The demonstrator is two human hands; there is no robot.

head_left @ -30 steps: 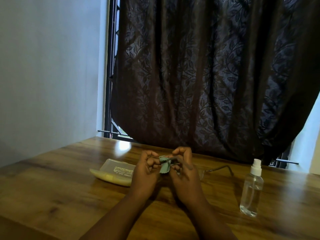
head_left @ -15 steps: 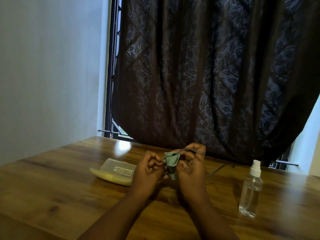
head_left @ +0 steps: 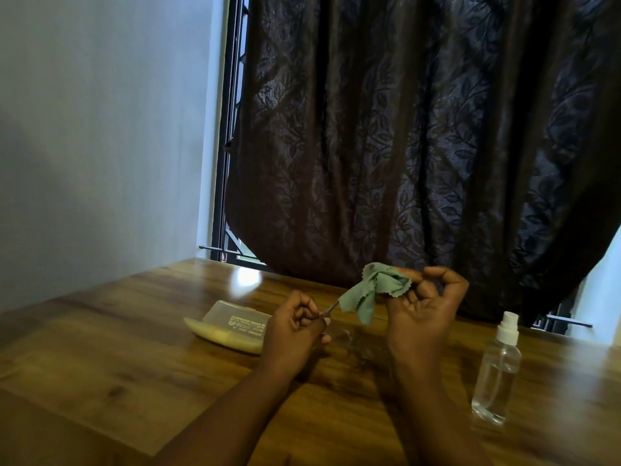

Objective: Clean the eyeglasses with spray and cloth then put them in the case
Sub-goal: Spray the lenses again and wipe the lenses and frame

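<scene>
- The right hand (head_left: 421, 314) had lifted the green cloth (head_left: 373, 290) higher, fingers pinching it around a temple arm.
- The left hand (head_left: 295, 326) gripped the eyeglasses (head_left: 337, 332) above the surface (head_left: 134, 348).
- Wiping seemed ongoing; the case (head_left: 228, 326) lay waiting beside the left hand.

eyeglasses (head_left: 331, 309) mostly hidden by cloth (head_left: 373, 290)
</scene>
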